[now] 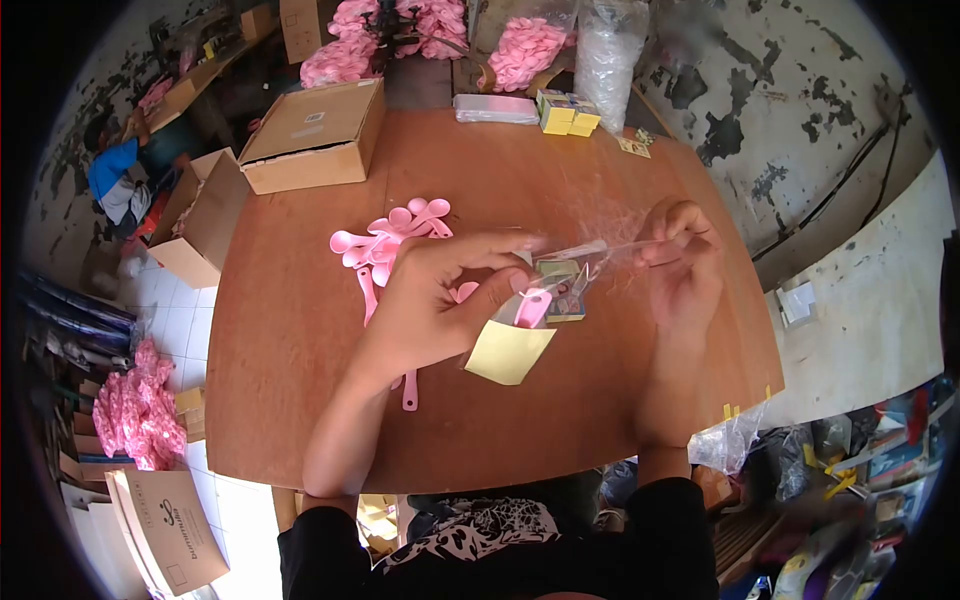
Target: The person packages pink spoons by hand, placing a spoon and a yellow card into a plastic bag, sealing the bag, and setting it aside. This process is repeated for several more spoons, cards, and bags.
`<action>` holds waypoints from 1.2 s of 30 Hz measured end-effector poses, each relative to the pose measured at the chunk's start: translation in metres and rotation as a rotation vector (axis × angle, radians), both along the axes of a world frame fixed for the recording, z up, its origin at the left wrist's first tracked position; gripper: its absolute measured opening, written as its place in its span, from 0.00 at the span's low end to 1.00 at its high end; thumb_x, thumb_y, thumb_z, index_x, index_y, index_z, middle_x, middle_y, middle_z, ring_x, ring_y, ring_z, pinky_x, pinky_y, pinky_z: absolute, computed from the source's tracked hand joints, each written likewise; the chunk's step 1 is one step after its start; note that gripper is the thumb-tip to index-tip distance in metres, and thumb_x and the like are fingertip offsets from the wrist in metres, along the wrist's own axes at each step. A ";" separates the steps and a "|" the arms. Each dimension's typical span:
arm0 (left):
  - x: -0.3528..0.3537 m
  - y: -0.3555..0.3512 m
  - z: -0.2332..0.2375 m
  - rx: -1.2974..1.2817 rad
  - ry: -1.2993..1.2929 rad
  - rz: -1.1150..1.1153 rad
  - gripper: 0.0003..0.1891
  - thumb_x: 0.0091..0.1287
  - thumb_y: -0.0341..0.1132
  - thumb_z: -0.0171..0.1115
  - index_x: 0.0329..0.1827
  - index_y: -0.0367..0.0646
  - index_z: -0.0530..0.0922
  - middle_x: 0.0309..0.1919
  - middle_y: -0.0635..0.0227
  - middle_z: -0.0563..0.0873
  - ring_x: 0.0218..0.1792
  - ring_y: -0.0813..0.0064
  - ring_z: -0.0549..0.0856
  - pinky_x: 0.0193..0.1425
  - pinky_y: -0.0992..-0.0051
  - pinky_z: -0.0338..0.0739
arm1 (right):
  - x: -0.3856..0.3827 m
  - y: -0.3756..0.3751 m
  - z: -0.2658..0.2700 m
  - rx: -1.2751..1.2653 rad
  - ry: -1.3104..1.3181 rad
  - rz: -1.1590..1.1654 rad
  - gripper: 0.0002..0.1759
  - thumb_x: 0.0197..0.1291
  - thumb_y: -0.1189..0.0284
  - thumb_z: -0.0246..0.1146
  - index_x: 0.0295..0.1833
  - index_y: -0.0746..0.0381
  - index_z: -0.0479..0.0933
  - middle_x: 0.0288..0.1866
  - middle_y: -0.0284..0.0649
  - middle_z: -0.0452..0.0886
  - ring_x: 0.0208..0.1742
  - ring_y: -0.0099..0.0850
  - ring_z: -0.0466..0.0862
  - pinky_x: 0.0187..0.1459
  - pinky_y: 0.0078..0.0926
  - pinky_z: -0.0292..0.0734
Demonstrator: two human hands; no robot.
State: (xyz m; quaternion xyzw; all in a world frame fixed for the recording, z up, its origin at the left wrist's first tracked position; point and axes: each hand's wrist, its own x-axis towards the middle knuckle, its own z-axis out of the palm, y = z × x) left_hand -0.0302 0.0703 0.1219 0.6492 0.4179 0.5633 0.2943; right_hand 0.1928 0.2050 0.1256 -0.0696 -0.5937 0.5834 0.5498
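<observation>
My left hand [430, 295] pinches a clear plastic bag over the middle of the table. Inside the bag, the handle of a pink spoon [533, 307] shows above a pale yellow card [510, 352]; the rest of the spoon is hidden. To the right, my right hand [685, 245] is closed on a thin clear strip [600, 247] stretched out from the bag's top; motion blurs it. Just beyond the bag lies a small stack of cards [562, 290]. Several loose pink spoons [385, 238] lie in a pile behind my left hand, which partly covers them.
A cardboard box [315, 135] stands at the table's back left. Along the back edge are a stack of clear bags [495, 108], yellow card bundles [567, 113] and a wrapped plastic roll [608, 60]. Another person [120, 180] sits at the far left.
</observation>
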 end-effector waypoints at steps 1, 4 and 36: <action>0.001 0.000 0.000 -0.009 -0.107 0.039 0.15 0.68 0.22 0.63 0.57 0.31 0.80 0.39 0.60 0.90 0.42 0.77 0.88 0.44 0.79 0.82 | 0.006 0.004 0.002 -0.001 -0.001 -0.007 0.06 0.59 0.74 0.52 0.34 0.66 0.73 0.35 0.40 0.74 0.30 0.26 0.77 0.33 0.25 0.77; -0.002 0.002 -0.002 0.044 -0.076 0.127 0.14 0.69 0.23 0.62 0.56 0.31 0.80 0.39 0.59 0.90 0.42 0.77 0.88 0.44 0.80 0.82 | 0.024 0.020 0.010 -0.003 0.111 0.094 0.05 0.60 0.72 0.55 0.37 0.63 0.72 0.37 0.38 0.72 0.29 0.27 0.77 0.32 0.26 0.77; -0.024 0.007 -0.015 -0.051 -0.034 -0.089 0.38 0.58 0.30 0.76 0.72 0.39 0.66 0.54 0.58 0.83 0.52 0.72 0.84 0.54 0.74 0.79 | -0.060 -0.037 -0.019 0.401 -0.464 -0.119 0.04 0.57 0.79 0.68 0.38 0.67 0.84 0.33 0.38 0.86 0.35 0.23 0.84 0.38 0.21 0.77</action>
